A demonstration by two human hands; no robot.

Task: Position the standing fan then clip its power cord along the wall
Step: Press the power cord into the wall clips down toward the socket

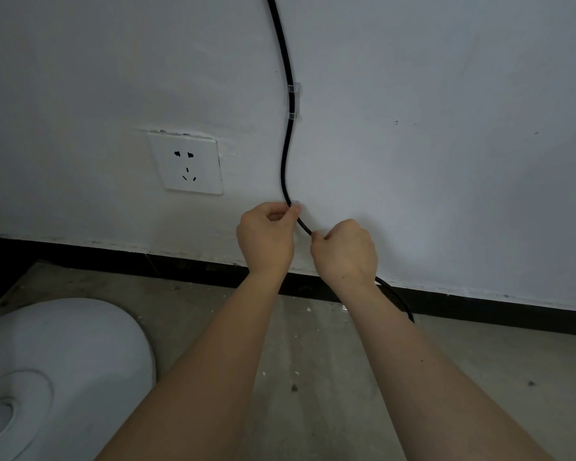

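A black power cord runs down the white wall from the top edge. A clear clip holds it against the wall above the hands. My left hand pinches the cord against the wall, with a small clear clip at its fingertips. My right hand grips the cord just below and to the right. The cord comes out below my right wrist and ends at the black baseboard. The fan's white round base sits on the floor at the lower left.
A white wall socket is set into the wall left of the cord, with nothing plugged in. A black baseboard runs along the foot of the wall. The concrete floor has small specks of debris.
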